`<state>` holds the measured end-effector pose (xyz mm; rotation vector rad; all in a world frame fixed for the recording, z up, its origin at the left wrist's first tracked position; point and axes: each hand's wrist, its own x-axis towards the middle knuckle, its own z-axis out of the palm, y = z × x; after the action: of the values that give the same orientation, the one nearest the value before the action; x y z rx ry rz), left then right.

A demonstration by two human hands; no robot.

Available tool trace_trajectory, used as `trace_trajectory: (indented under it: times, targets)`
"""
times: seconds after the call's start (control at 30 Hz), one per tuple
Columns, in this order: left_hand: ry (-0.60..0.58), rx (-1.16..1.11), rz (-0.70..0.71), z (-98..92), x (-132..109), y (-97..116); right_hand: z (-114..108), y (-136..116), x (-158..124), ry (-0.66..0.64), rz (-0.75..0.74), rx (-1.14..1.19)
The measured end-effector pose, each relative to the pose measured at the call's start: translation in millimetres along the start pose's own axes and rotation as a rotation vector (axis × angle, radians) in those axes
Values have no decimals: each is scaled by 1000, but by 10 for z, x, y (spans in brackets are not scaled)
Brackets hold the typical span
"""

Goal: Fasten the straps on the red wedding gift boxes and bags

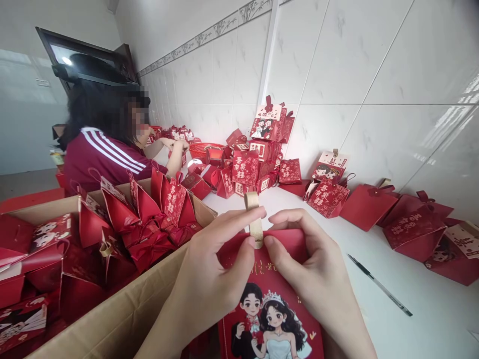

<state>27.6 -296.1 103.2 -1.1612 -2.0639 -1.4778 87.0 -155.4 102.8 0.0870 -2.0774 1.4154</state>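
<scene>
While a white worktop (404, 274) runs along the tiled wall, a cardboard carton (123, 299) filled with red boxes (144, 249) stands at its near left side. Beyond that sits a person in a maroon sleeve (105, 154). Stacked boxes (258, 162) line the far edge. Centrally, toward the near edge, is a red printed box (273, 304), its lower end out of view. The left hand (219, 262) and right hand (312, 262), half-curled, pinch its top, thumbs in front, beside a gold ribbon loop (255, 227). A pen (379, 284) lies right of them.
</scene>
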Motion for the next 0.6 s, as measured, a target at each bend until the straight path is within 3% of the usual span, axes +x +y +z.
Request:
trace_trajectory:
  times: [0.6]
  targets:
    - [52, -71, -6, 49, 12, -2, 77, -12, -14, 127, 70, 68]
